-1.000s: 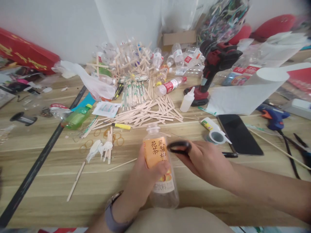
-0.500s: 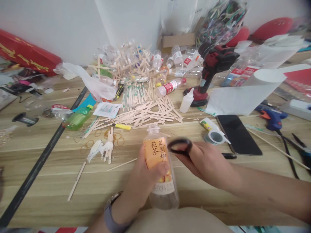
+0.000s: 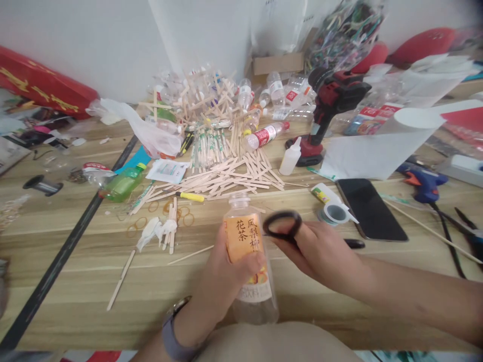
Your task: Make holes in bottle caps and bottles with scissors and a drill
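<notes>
An empty clear plastic bottle (image 3: 256, 306) with an orange and cream label stands near the table's front edge, its mouth uncapped. My left hand (image 3: 230, 271) is wrapped around its left side, thumb across the label. To the right of the bottle, my right hand (image 3: 320, 246) is closed on a pair of scissors (image 3: 284, 223). One black handle loop sticks out towards the label. The blades are mostly hidden, and I cannot tell whether they touch the bottle.
Loose wooden sticks (image 3: 219, 183) spread behind the bottle. A yellow-handled cutter (image 3: 190, 196) lies before them. Further right are a white glue bottle (image 3: 290, 158), a red-black power drill (image 3: 320, 115), a phone (image 3: 372, 208), a tape roll (image 3: 335, 213) and a blue glue gun (image 3: 424, 183). A green bottle (image 3: 124, 183) lies left.
The scissors' handle loop has shifted very slightly to the right and down. Both hands keep their grip, and the bottle stays almost in place. The camera view has moved a little.
</notes>
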The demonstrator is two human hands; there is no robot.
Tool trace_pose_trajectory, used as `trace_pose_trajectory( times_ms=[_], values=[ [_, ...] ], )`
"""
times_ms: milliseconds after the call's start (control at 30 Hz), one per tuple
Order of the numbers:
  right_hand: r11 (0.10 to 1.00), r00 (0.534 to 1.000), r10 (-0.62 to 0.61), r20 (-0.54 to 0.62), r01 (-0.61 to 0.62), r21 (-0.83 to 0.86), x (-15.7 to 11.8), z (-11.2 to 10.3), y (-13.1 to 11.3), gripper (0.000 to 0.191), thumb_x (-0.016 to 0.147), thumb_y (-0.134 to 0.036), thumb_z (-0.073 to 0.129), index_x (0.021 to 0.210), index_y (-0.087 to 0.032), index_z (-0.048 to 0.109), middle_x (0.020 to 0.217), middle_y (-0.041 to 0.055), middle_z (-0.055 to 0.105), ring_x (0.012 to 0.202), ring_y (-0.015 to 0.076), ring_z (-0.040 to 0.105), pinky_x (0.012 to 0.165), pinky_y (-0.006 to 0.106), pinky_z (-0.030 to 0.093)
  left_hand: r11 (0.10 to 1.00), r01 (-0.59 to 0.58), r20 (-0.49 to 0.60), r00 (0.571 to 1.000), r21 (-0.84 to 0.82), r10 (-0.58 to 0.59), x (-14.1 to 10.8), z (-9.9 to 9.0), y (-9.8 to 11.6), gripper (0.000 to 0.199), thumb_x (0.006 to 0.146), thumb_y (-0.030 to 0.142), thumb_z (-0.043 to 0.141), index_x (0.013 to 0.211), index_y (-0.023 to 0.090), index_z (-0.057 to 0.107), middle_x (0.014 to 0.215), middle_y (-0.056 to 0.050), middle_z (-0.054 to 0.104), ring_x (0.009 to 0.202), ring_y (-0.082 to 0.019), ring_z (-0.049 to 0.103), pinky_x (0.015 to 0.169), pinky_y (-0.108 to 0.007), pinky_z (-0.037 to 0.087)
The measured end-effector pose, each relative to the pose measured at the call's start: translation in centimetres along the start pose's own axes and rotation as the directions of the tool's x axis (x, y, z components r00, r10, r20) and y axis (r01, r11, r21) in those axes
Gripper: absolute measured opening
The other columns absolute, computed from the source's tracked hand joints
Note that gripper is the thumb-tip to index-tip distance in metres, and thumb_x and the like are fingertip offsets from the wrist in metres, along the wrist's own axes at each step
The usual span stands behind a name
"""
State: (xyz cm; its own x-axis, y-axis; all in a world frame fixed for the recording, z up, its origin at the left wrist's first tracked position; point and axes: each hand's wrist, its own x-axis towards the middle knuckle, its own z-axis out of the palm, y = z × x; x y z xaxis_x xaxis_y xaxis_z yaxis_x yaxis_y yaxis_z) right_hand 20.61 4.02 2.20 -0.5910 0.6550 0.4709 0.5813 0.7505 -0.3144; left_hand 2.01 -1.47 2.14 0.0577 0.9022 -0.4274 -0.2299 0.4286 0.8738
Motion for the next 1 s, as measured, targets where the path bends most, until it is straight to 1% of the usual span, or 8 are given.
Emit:
trace_pose_trajectory(
  times_ms=[100,167,333,500,567,667,800,1000],
  values=[
    [0.98,0.982,-0.189,-0.017,0.188,-0.073,-0.2,0.1,0.6,0.021,0.098,-0.016,0.038,0.085,-0.018,0.055,0.062,0.004,0.066,0.05,0.018,0.062,0.05,0.028,0.043,0.999,0.035,0.014,0.999,-0.024,-0.035,0.0,0.0,0.0,0.06,0.068,0.036,0.078,0.118,0.021,0.05,0.098,-0.004,0.066,0.089,-0.021,0.063,0.078,-0.032,0.051],
    [0.994,0.993,0.073,0.09,-0.08,0.074,0.2,-0.2,0.0,0.022,0.096,-0.023,0.041,0.077,-0.021,0.051,0.055,0.0013,0.061,0.045,0.0166,0.057,0.045,0.026,0.04,0.999,0.004,-0.054,0.999,0.046,-0.002,-0.1,0.3,0.1,0.059,0.068,0.033,0.077,0.118,0.022,0.048,0.096,-0.003,0.066,0.086,-0.021,0.063,0.076,-0.032,0.052],
    [0.622,0.67,0.484,0.563,-0.716,0.317,1.3,-0.9,-2.2,0.032,0.096,-0.034,0.037,0.065,-0.024,0.037,0.044,-0.005,0.046,0.034,0.0121,0.045,0.035,0.022,0.033,0.97,-0.072,-0.145,0.984,0.232,0.108,-0.6,0.8,0.7,0.07,0.067,0.027,0.076,0.127,0.023,0.041,0.09,0.001,0.064,0.081,-0.019,0.062,0.071,-0.029,0.051],
    [1.0,1.0,0.008,0.021,-0.008,0.01,0.1,-0.4,-0.2,0.02,0.096,-0.021,0.04,0.081,-0.019,0.053,0.06,0.0037,0.064,0.047,0.0175,0.059,0.047,0.028,0.038,0.999,-0.019,-0.015,1.0,0.049,0.019,-0.3,0.2,0.7,0.061,0.066,0.034,0.079,0.118,0.022,0.049,0.097,-0.003,0.067,0.089,-0.021,0.063,0.076,-0.03,0.051],
    [0.986,0.989,-0.149,-0.009,0.147,-0.081,-0.1,-0.2,0.4,0.023,0.098,-0.018,0.037,0.082,-0.019,0.055,0.06,0.0043,0.064,0.049,0.0179,0.06,0.049,0.028,0.038,1.0,0.005,0.017,1.0,0.002,-0.005,-0.2,0.2,0.6,0.06,0.066,0.036,0.079,0.117,0.021,0.049,0.099,-0.003,0.067,0.09,-0.021,0.063,0.077,-0.03,0.051],
    [0.977,0.974,0.178,0.143,-0.192,0.093,0.6,-0.2,-0.3,0.026,0.096,-0.027,0.042,0.071,-0.022,0.047,0.051,0.0001,0.055,0.042,0.015,0.052,0.043,0.026,0.033,0.995,-0.027,-0.062,0.998,0.101,0.033,-0.2,0.5,0.7,0.061,0.069,0.031,0.076,0.121,0.022,0.046,0.094,-0.001,0.066,0.086,-0.02,0.063,0.076,-0.03,0.051],
    [0.631,0.678,0.48,0.556,-0.708,0.319,1.6,-0.6,-1.9,0.036,0.097,-0.034,0.036,0.062,-0.024,0.035,0.045,-0.004,0.045,0.037,0.0115,0.045,0.037,0.022,0.034,0.96,-0.099,-0.14,0.98,0.261,0.139,-0.4,0.7,1.0,0.07,0.068,0.025,0.076,0.128,0.024,0.04,0.092,0.0,0.064,0.082,-0.019,0.062,0.074,-0.03,0.051],
    [0.999,0.999,-0.041,0.019,0.041,0.036,0.2,-0.4,0.3,0.024,0.097,-0.023,0.04,0.08,-0.019,0.057,0.062,0.0051,0.064,0.051,0.0182,0.059,0.049,0.028,0.04,0.999,-0.002,0.035,0.999,0.051,0.0,-0.3,-0.1,0.9,0.056,0.069,0.035,0.077,0.116,0.022,0.05,0.099,-0.004,0.067,0.088,-0.02,0.064,0.075,-0.029,0.052]
  ],
)
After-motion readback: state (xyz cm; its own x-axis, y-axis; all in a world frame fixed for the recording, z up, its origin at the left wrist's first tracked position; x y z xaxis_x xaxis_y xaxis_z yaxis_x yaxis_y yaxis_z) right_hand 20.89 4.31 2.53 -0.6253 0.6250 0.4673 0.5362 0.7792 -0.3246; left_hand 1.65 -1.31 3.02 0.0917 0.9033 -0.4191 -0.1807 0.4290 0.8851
